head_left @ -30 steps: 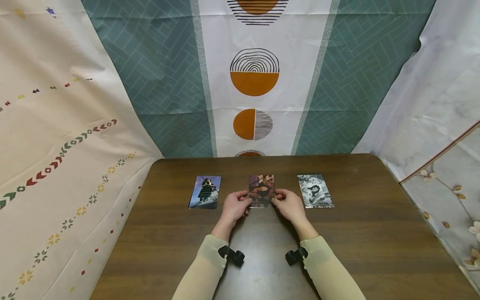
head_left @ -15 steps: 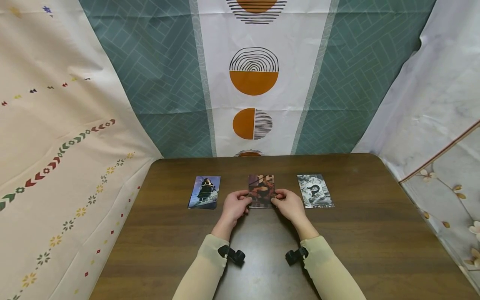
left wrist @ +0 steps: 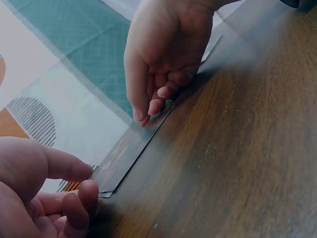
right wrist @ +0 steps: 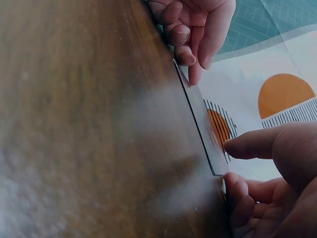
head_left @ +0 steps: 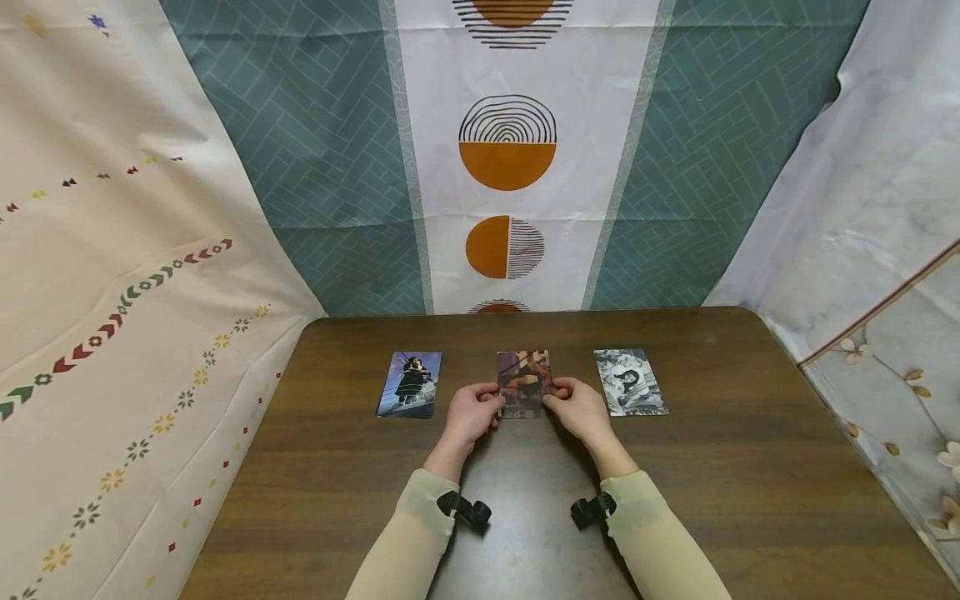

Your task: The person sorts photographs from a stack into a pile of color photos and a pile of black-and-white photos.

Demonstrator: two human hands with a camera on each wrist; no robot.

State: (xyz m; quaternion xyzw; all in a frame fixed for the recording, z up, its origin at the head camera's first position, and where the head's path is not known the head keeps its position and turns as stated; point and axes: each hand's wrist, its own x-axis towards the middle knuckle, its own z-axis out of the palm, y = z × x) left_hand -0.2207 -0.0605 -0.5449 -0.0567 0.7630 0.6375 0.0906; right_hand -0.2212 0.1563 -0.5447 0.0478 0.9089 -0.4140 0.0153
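Observation:
In the head view, a picture card point(head_left: 525, 379) with a dark reddish print lies near the far side of the table, between my two hands. My left hand point(head_left: 471, 410) pinches its left edge with thumb and fingers, close to the near corner. On the opposite edge my right hand point(head_left: 581, 410) grips it in the same way. Seen low in the left wrist view, the card point(left wrist: 131, 161) lies nearly flat at the tabletop, and a doubled edge shows at its corner. The right wrist view shows the right thumb point(right wrist: 247, 145) on the card's side.
Left of the hands lies a small stack of cards point(head_left: 410, 383) topped by a blue picture of two figures. A black-and-white picture card point(head_left: 632, 382) lies to the right. The brown wooden table point(head_left: 750, 483) ends at a patterned cloth point(head_left: 510, 250) behind it.
The middle card has shifted very slightly toward me and to the right between my fingers. Both hands stay almost in place, and the side cards have not moved.

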